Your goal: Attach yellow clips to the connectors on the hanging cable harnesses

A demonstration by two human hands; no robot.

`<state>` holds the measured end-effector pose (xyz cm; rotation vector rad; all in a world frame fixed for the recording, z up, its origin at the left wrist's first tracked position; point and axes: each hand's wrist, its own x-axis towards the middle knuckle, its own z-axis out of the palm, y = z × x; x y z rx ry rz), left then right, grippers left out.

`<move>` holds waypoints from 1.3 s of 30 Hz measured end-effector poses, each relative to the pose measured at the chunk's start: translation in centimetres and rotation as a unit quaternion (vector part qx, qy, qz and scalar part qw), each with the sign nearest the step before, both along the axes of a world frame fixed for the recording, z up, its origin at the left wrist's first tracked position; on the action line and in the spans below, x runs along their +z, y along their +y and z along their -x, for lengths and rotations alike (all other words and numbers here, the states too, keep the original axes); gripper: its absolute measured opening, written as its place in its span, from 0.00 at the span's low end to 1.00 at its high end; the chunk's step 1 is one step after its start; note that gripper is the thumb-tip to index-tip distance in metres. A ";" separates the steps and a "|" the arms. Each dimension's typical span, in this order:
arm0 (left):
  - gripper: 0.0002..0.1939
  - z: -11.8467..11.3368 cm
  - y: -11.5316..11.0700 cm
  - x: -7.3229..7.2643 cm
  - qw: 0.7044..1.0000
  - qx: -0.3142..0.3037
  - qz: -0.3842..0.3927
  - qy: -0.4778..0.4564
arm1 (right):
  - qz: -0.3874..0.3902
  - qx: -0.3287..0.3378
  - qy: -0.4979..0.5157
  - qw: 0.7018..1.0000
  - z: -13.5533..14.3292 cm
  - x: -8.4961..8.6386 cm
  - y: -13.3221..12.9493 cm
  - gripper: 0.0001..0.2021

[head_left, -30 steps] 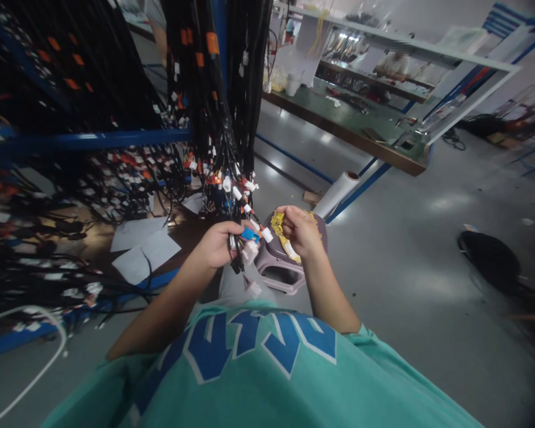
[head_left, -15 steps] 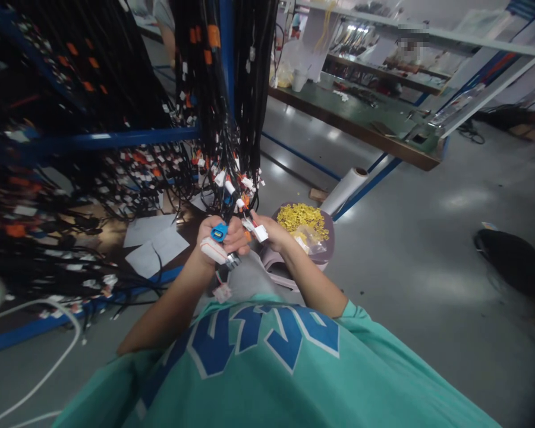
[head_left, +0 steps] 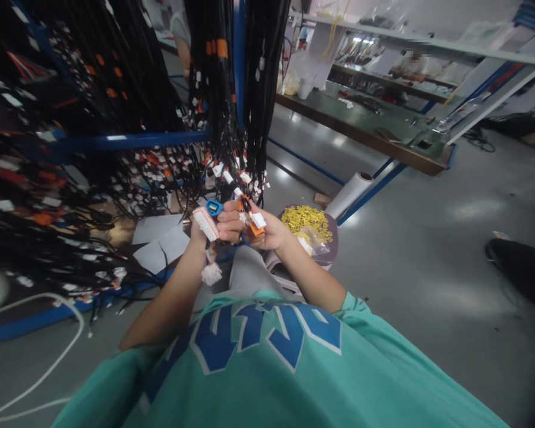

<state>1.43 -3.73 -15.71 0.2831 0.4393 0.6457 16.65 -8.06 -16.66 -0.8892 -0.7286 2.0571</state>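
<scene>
My left hand [head_left: 225, 224] is closed around wires at the lower end of a hanging wire harness [head_left: 226, 157]. At that hand are a blue connector [head_left: 213, 207] and a long white connector [head_left: 205, 224]; a smaller white connector [head_left: 211, 273] dangles below on its wires. Close beside it, my right hand [head_left: 270, 230] is closed on the harness's wire ends. A white connector [head_left: 258, 220] and an orange connector [head_left: 257, 230] show at its fingers. The fingertips of both hands are partly hidden by wires and connectors.
Dense black harnesses [head_left: 129, 77] hang from a blue rack [head_left: 134, 141] at left. A purple stool [head_left: 332, 249] with yellow clips [head_left: 307, 221] stands right of my hands, by a white roll [head_left: 351, 193]. Paper sheets [head_left: 163, 249] lie left. Beyond is a green-topped workbench [head_left: 361, 119].
The orange connector now shows at my right hand. My left hand has turned, and the long white connector has gone from nearly level to steeply slanted. The view has shifted slightly.
</scene>
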 end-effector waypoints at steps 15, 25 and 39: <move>0.14 1.4 -0.9 3.3 0.998 -0.042 -0.047 -0.017 | -0.013 0.015 0.004 1.000 1.3 4.4 -2.9 0.30; 0.15 2.3 -1.9 4.7 0.934 -0.095 -0.229 0.255 | -0.153 -0.094 -0.206 0.962 3.7 2.9 -4.4 0.24; 0.05 2.5 -2.4 6.1 0.913 -0.073 -0.236 0.325 | -0.409 -0.152 -0.590 0.679 3.9 6.0 -5.3 0.19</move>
